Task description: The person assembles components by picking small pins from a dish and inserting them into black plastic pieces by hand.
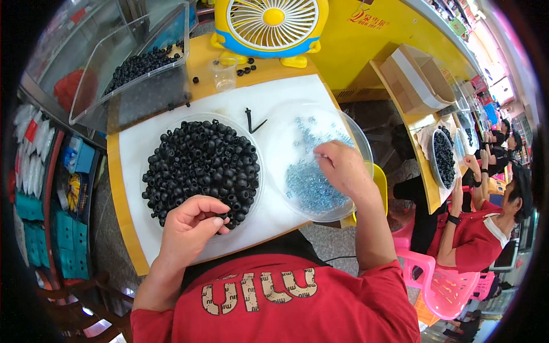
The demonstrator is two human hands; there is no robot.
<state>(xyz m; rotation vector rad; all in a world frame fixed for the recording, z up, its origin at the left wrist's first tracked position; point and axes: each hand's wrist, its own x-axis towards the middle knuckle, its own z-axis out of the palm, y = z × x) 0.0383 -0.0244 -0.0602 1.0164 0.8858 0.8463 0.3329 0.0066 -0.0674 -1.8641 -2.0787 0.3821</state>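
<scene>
A round clear tray is heaped with small round hollow black plastic parts. At its near edge my left hand pinches one of these black parts between thumb and fingers. To the right, another clear round tray holds many tiny transparent blue pieces, spread thinner toward its far side. My right hand is over this tray, thumb and fingertips pressed together. What they hold, if anything, is too small to make out.
Two thin black sticks lie between the trays on a white sheet. Farther back are a clear cup, a yellow-and-blue fan and, at left, a clear bin of black parts. At right another person works at a table with a cardboard box.
</scene>
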